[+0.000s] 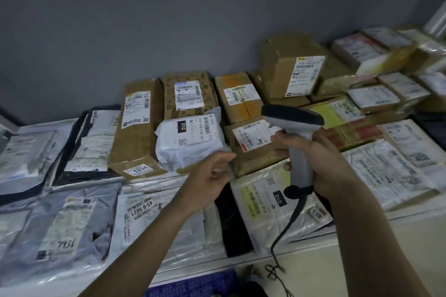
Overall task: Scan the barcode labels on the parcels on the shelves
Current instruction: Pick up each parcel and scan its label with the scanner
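My right hand grips the handle of a grey barcode scanner, whose dark head points left over the parcels. Its black cable hangs down past the shelf edge. My left hand pinches the lower right edge of a white poly-bag parcel, tilting it up; the parcel's barcode label faces up. That parcel leans on a brown box marked 1834 and a printed cardboard box. A brown box with a white label sits just under the scanner head.
Many labelled cardboard boxes stand stacked along the grey wall. Flat grey and white mailer bags cover the front of the white shelf. A blue crate is below the shelf edge.
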